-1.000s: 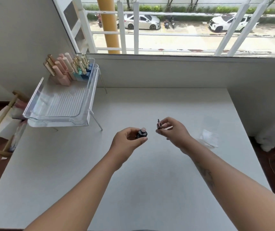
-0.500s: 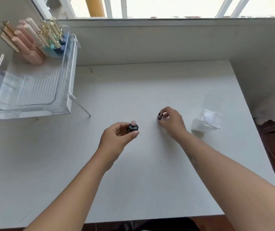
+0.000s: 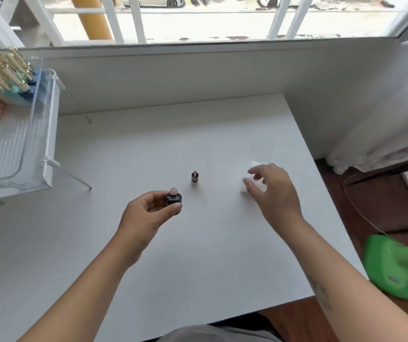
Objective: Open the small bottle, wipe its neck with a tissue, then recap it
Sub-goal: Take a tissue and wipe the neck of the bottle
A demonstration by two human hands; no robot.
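Tissue [image 3: 253,180] mostly hidden behind right hand [image 3: 273,191], fingers spread, contact unclear. Left hand [image 3: 146,214] pinched uncapped bottle [image 3: 173,198]; cap [image 3: 194,177] stood on table [image 3: 198,255].

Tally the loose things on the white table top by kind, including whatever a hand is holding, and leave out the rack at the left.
Small dark bottle, open, held in the left hand: 1
Brush cap, standing on the table: 1
Clear tissue packet, under the right hand: 1
Total: 3
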